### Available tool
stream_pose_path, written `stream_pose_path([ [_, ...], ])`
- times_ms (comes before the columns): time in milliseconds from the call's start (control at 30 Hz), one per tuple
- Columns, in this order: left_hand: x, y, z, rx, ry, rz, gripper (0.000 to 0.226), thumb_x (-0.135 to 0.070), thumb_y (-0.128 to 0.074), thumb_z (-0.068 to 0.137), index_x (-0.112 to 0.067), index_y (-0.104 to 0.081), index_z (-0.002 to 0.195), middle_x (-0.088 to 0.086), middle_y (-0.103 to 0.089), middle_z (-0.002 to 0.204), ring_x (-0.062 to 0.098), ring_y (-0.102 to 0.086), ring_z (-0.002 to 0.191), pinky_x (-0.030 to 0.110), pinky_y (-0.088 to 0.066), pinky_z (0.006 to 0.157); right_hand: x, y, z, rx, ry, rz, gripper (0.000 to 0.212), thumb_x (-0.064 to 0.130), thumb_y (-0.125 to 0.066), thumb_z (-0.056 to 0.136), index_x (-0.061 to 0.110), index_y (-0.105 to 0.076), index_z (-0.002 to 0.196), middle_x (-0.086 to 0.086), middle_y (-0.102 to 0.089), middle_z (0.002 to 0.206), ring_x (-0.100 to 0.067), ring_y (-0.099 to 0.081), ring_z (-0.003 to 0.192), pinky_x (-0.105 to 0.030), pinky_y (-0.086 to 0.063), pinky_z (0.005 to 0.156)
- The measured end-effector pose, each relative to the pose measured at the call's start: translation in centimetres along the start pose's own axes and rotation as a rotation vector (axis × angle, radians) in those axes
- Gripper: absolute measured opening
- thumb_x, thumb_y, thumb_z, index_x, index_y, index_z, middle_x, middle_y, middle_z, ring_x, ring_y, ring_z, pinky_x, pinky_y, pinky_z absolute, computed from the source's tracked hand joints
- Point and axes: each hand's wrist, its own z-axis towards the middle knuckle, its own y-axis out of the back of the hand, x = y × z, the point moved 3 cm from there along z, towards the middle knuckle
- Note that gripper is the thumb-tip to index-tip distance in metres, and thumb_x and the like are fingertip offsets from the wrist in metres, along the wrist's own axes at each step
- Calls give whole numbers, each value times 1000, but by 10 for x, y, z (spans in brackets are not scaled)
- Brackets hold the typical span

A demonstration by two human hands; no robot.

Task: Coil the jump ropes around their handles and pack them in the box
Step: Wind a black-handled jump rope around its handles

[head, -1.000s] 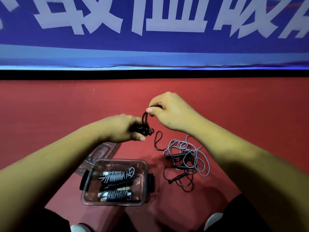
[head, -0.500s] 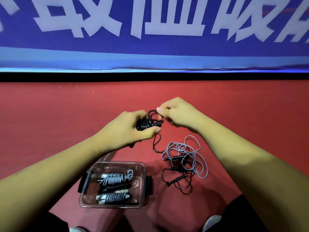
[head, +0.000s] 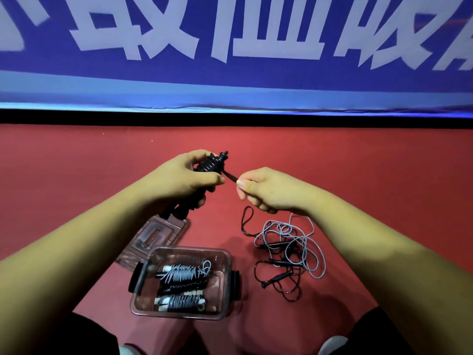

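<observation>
Black coil (head: 208,166) above the box (head: 189,249): your left hand (head: 183,180) grips it, your right hand (head: 266,190) pinches the tail (head: 230,177); pull snug, then tuck.

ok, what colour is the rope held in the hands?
Black: the coiled rope in the left hand shows best in the head view.

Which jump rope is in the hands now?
The black coiled rope: the left hand grips it, the right hand pinches its end. The others lie coiled in the box or tangled on the floor.
</observation>
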Motion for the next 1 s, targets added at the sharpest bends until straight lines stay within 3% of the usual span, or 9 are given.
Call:
stream_pose_path([
  [200,6,7,12,-165,-120,385,23,-10,-67,83,-23,-59,100,1,-57,66,22,-53,40,26,-41,36,29,1,-7,-133,161,-490,32,27,-47,101,8,-58,77,-1,-48,60,-19,-42,56,-33,-32,55],
  [300,11,0,15,-212,-149,704,21,-22,-67,78,-28,-57,95,3,-66,79,29,-67,64,37,-55,53,33,4,-15,-138,183,-634,34,27,-50,98,15,-46,66,-3,-48,61,-22,-43,58,-34,-31,53],
  [367,18,-7,17,-223,-130,905,24,-32,-67,75,-28,-49,91,3,-65,85,34,-64,79,38,-53,64,34,5,-20,-124,215,-728,31,28,-51,97,17,-48,68,0,-48,62,-23,-45,60,-34,-32,55],
  [467,27,-24,20,-129,-73,1074,39,-37,-67,76,-18,-41,98,8,-60,87,36,-59,76,38,-50,63,35,6,-29,-127,272,-875,20,32,-51,97,21,-65,90,0,-61,73,-28,-54,72,-32,-37,62],
  [567,22,-37,17,-7,-167,1229,39,-35,-64,78,-17,-37,100,8,-57,84,36,-57,74,36,-45,60,34,9,-34,-138,344,-929,20,35,-50,97,26,-68,97,2,-69,84,-27,-60,81,-31,-36,64],
  [700,16,-37,9,116,-310,1221,46,-37,-63,77,-21,-45,116,2,-63,80,29,-62,73,38,-51,64,35,13,-32,-185,444,-868,19,42,-53,94,33,-69,98,8,-71,93,-22,-64,91,-33,-48,74],
  [833,13,-38,0,165,-418,1013,65,-72,-54,64,-26,-53,110,-8,-63,69,9,-59,62,31,-50,62,35,21,-31,-204,463,-646,17,45,-65,86,31,-74,89,12,-68,80,-14,-63,81,-34,-50,72],
  [900,10,-38,-3,139,-461,944,68,-76,-52,62,-26,-54,107,-7,-62,65,8,-57,59,27,-47,56,31,24,-32,-167,400,-386,11,33,-69,85,24,-75,84,5,-70,72,-15,-66,69,-37,-55,67],
  [1000,9,-34,-4,114,-476,883,65,-74,-61,63,-21,-50,101,-3,-60,64,14,-55,58,33,-45,54,23,24,-30,-110,292,-60,10,14,-69,87,5,-71,84,-11,-70,68,-24,-71,59,-41,-61,63],
])
